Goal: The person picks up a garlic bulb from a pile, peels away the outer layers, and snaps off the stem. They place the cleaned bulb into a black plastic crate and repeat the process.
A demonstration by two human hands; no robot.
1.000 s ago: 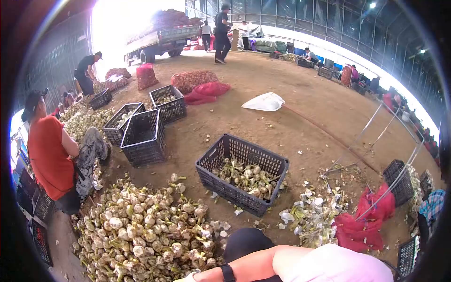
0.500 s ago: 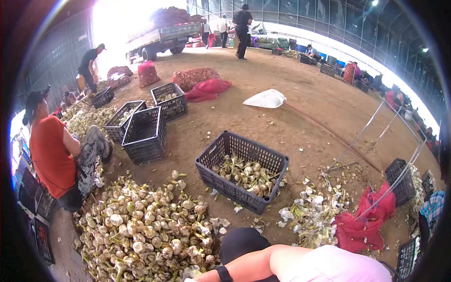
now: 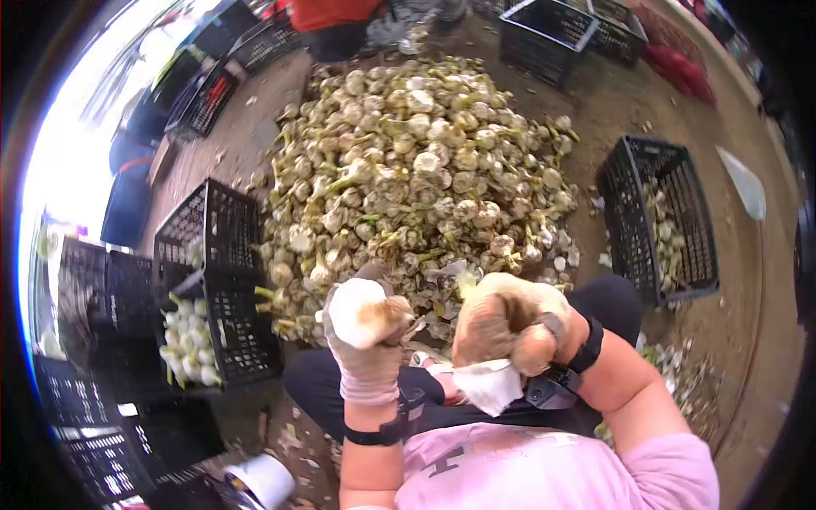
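A large heap of garlic bulbs (image 3: 416, 178) with stems lies on the ground before my knees. My left hand (image 3: 367, 344), in a soiled light glove, is raised at the heap's near edge and closed round a pale garlic bulb (image 3: 353, 313). To its right, my gloved right hand (image 3: 510, 327) is curled shut, knuckles up. A white, papery-looking piece (image 3: 489, 387) hangs below its fingers; I cannot tell what else is inside the grip. The two hands are apart, above my lap.
A black crate (image 3: 659, 221) with some garlic stands to the right. At the left, another crate (image 3: 242, 314) stands beside cleaned white bulbs (image 3: 189, 344). A white bucket (image 3: 262, 480) lies low at left. A person in red (image 3: 333, 15) sits beyond the heap, near further crates (image 3: 548, 38).
My view has swung down and left, from the wide hall to the heap and my lap. Both gloved hands now show; before, mainly one arm was visible at the bottom edge.
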